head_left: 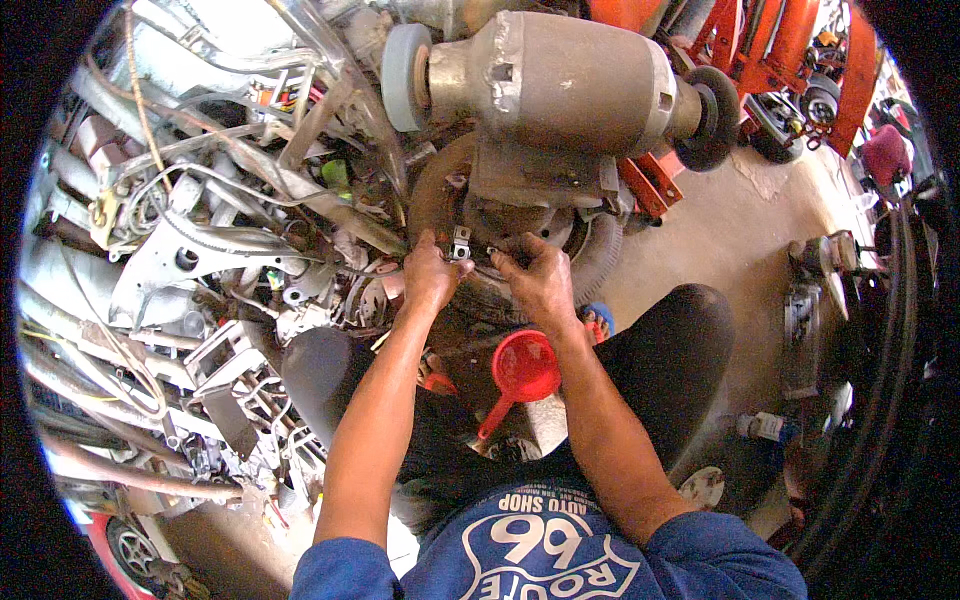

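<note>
A small silvery metal bracket (461, 243) is pinched between the thumb and fingers of my left hand (432, 275). Close to its right, my right hand (542, 283) is closed, with its fingertips pressed round something small and dark that I cannot make out. Both hands are just in front of a bench grinder (580, 85), apart from its wheels. The grinder has a pale grey stone wheel (405, 78) on the left and a dark wheel (712, 118) on the right. It stands over an old tyre (600, 255).
Below my hands, between my knees, sits a red plastic dipper (525, 365). A heap of scrap metal (190, 250) fills the left side. Red metal frames (770, 50) stand at the far right. A bottle (765, 427) lies on the floor (700, 235) to the right.
</note>
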A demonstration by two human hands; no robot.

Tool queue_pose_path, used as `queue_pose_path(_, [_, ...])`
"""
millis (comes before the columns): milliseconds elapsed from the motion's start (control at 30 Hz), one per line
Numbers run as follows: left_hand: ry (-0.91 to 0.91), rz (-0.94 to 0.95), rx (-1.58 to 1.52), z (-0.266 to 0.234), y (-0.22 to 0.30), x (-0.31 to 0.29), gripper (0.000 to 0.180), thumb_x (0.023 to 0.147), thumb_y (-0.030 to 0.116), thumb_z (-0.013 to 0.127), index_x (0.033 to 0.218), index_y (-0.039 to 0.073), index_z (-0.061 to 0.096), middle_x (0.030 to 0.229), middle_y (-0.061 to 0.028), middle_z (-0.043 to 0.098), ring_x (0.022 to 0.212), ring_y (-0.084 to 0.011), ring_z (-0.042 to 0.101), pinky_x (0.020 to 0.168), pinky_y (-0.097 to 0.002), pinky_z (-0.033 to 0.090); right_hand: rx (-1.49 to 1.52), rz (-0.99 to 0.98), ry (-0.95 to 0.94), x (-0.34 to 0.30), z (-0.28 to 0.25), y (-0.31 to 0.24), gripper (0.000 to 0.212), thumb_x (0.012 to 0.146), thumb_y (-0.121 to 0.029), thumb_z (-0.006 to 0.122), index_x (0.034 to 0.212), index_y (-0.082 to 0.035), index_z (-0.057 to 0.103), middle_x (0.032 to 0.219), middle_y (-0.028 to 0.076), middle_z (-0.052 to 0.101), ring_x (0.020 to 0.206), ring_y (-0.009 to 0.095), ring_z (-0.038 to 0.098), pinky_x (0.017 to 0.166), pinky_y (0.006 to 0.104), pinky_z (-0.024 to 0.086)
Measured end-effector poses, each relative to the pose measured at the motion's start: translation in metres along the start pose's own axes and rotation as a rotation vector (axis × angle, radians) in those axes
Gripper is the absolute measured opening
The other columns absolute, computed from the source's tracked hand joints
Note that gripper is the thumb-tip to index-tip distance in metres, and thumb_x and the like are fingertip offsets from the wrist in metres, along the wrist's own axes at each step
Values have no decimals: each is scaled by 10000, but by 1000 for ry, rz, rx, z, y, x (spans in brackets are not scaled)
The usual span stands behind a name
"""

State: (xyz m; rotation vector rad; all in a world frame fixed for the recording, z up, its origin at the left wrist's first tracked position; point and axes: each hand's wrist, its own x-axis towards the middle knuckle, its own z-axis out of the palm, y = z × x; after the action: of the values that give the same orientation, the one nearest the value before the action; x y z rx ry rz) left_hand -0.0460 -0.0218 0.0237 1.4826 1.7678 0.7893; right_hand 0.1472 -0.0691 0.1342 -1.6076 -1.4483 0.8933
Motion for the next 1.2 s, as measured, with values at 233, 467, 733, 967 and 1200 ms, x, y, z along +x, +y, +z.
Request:
queue_pose_path(233, [-40, -9, -545, -86, 118, -86, 312, 824, 1, 701, 1134, 6, 656, 964, -76, 718, 773, -146, 688, 677, -289, 569, 47, -114, -32, -15, 11, -47, 289, 842, -251, 763, 957, 9, 711, 902, 224, 731, 841, 370, 724, 755, 445, 554])
queue_pose_path(467, [238, 355, -187, -68, 106, -97, 468, 791, -20, 764, 1243, 7, 647, 1063, -116, 735, 897, -186, 723, 788, -310, 571, 18, -254, 129, -24, 12, -53, 200, 850, -137, 768, 983, 10, 744, 903, 180, 756, 811, 239, 741, 751, 362, 562])
queue_pose_path(733, [272, 474, -162, -60, 109, -95, 504, 750, -15, 793, 1237, 5, 662, 1033, -155, 739, 913, -243, 732, 813, -354, 570, -8, -219, 173, -19, 2, -57, 201, 846, -138, 768, 970, 17, 742, 878, 182, 752, 799, 238, 742, 741, 352, 565])
queue_pose_path(967, [310, 497, -120, -61, 111, -95, 509, 726, -1, 801, 1220, 26, 678, 1031, -162, 744, 942, -296, 730, 844, -372, 562, -2, -226, 150, -19, 1, -58, 209, 844, -148, 764, 963, 22, 739, 878, 189, 752, 795, 244, 743, 744, 351, 566])
queue_pose_path(1200, [314, 538, -95, -61, 107, -92, 504, 730, 1, 784, 1224, 31, 690, 1119, -152, 744, 1008, -296, 725, 889, -364, 553, -15, -217, 141, -17, 1, -58, 205, 850, -141, 760, 973, 21, 738, 895, 187, 752, 805, 236, 740, 753, 346, 564])
